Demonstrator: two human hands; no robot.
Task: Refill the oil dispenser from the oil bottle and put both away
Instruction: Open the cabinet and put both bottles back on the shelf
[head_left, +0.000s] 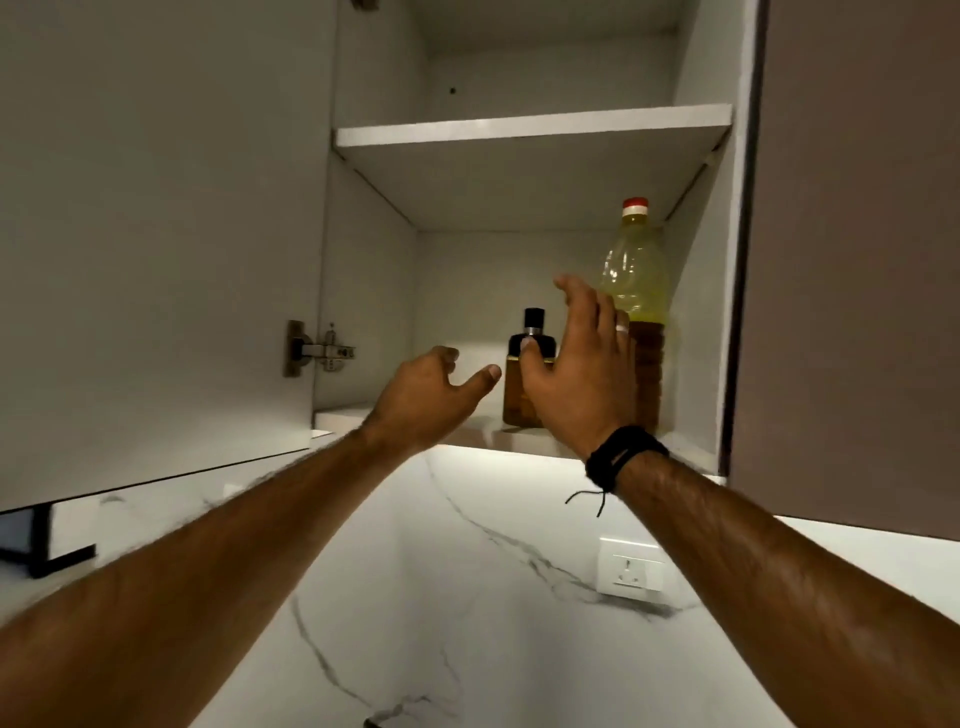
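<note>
Lower shelf, white laminate: squat amber dispenser, black cap; tall clear plastic bottle, yellow oil. Left hand, right hand apart, fingers spread, holding nothing.

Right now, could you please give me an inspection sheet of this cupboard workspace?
Surface: lower cupboard shelf, white, lit from below.
Job's things: oil bottle, red cap on, and dark oil dispenser stand upright on the shelf, side by side.
Clutter: nothing seen.
Hands: left hand and right hand raised, open, holding nothing, in front of the dispenser.
Cables: nothing seen.
Surroundings: upper shelf; open cupboard door; marble wall with socket.
</note>
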